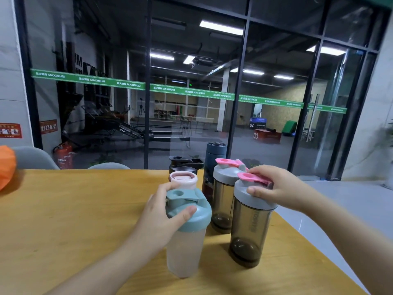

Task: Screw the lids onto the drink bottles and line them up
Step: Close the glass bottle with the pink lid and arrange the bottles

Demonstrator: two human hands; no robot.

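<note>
Yellow wood makes up the worktop, set before a glass wall onto a dim gym. Nearest stands a frosted bottle with a teal lid; the lid is gripped from the left side by the left hand, thumb laid across its top and fingers curled behind it. Just to the right, a smoky dark bottle carries a grey lid with a pink flip cap; this lid is clasped from the right by the right hand, fingertips on the cap and thumb on the grey rim. Behind it stands a second smoky bottle with the same lid. Farther back are seen a pink-lidded bottle, a black-lidded bottle and a tall navy flask.
</note>
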